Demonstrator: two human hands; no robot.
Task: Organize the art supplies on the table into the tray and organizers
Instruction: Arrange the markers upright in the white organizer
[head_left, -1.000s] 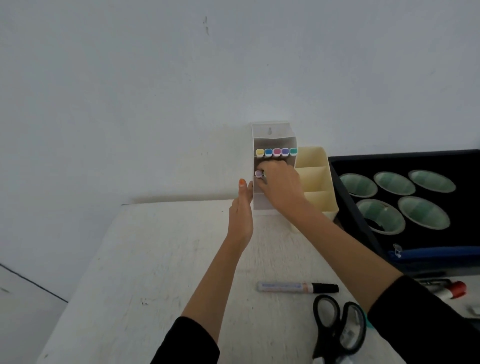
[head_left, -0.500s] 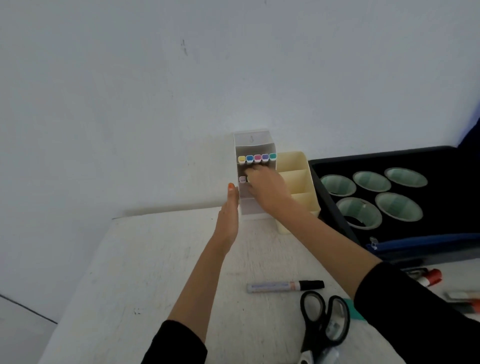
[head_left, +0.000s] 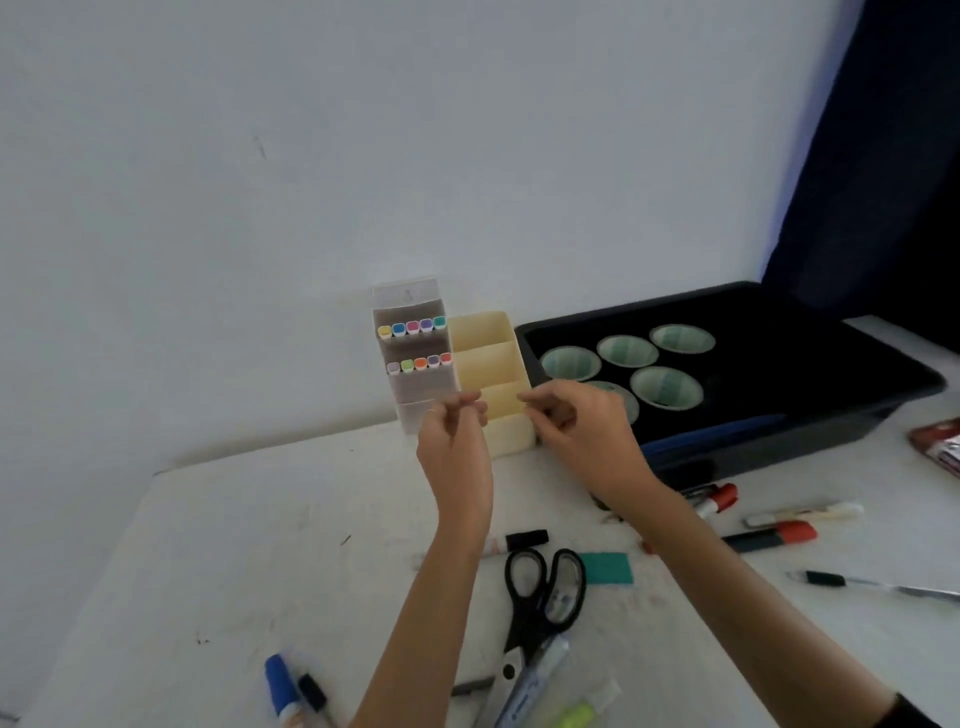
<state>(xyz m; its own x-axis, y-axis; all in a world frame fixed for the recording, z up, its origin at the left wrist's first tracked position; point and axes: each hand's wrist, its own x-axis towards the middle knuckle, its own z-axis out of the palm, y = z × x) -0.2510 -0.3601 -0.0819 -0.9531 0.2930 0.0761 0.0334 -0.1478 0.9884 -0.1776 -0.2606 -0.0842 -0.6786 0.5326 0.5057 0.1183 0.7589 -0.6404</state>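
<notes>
- Coloured markers (head_left: 420, 362) are stood cap-up in two rows in the white organizer (head_left: 410, 415), so that hues are read at once.
- The cream organizer (head_left: 488, 358) is set against it, the black tray (head_left: 831, 364) beside.
- The left hand (head_left: 457, 447) and right hand (head_left: 582, 431) are held loosely curled, seemingly empty.
- Scissors (head_left: 524, 623) are left on the tabletop (head_left: 234, 545).

Pulled back from marker organizer (head_left: 408, 299): right hand (head_left: 582, 431) out of lower tier, left hand (head_left: 457, 447) off left wall. Both now just in front of organizer, fingers loosely curled, empty. Lower-tier marker caps (head_left: 420, 362) uncovered, five abreast.
</notes>
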